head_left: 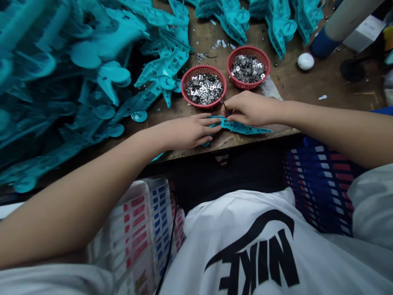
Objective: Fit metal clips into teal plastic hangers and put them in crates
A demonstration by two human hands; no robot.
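Observation:
My left hand point(190, 132) grips a teal moulded plastic piece point(242, 128) at the bench's front edge, its flat arm reaching right past my right hand. My right hand point(250, 110) sits just above that piece, pinching a thin dark pick or tweezers point(224, 104) whose tip points toward the plastic; I cannot tell which tool it is. Directly behind my hands stand two red plastic baskets point(203, 69) point(248, 50), both filled with small silver punched metal pieces point(204, 89). The left basket nearly touches my fingers.
A large heap of teal plastic pieces point(64, 86) covers the left of the wooden workbench point(310, 84), and more point(278, 24) lie along the back. A white ball point(306, 61) and a blue-ended cylinder point(333, 35) are at right. Striped stacks point(319, 184) stand below the bench.

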